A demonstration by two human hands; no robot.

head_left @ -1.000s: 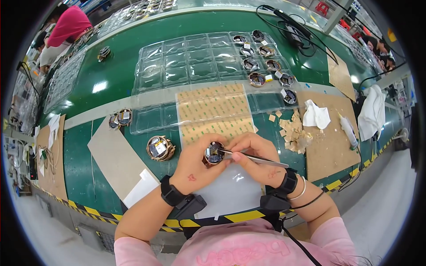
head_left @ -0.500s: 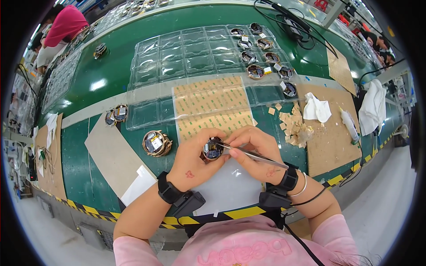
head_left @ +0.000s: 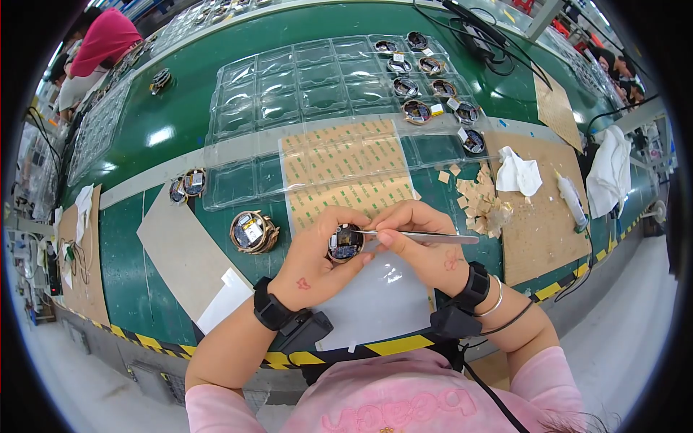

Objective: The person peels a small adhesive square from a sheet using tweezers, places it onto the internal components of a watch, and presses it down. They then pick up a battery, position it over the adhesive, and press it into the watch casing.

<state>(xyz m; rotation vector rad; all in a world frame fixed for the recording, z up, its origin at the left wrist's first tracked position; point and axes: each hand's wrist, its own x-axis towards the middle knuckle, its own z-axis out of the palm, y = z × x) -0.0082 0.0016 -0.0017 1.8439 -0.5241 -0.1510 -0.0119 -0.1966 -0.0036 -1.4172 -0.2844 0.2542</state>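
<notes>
Green workbench [head_left: 123, 274], edged with yellow and black striped tape [head_left: 399, 346], curves across a busy room, where a person in bright pink [head_left: 112, 42] leans over the far left side. At the near middle, the left hand [head_left: 310, 263] grips a round part [head_left: 345, 244] by its rim, thumb and fingers curled around it, with its dark circuit face turned up. Right-hand fingers pinch metal tweezers [head_left: 433, 237]; the right hand [head_left: 420, 252] sits just beside the left, and the tweezer tips reach over the upper right of the round part. Whether the tips touch it or hold anything, I cannot tell.

Beneath the hands lies a white sheet [head_left: 375, 310]. Beyond them, a clear plastic tray [head_left: 274, 97] overlaps a tan printed sheet [head_left: 317, 211], with more round parts [head_left: 406, 88] grouped at its right end. To the left of the left hand stands a ringed round piece [head_left: 251, 232], near a grey board [head_left: 177, 245]. On the right are scattered tan squares [head_left: 473, 198], a crumpled white cloth [head_left: 518, 173] and a white bottle [head_left: 572, 202] on a brown board [head_left: 541, 242].
</notes>
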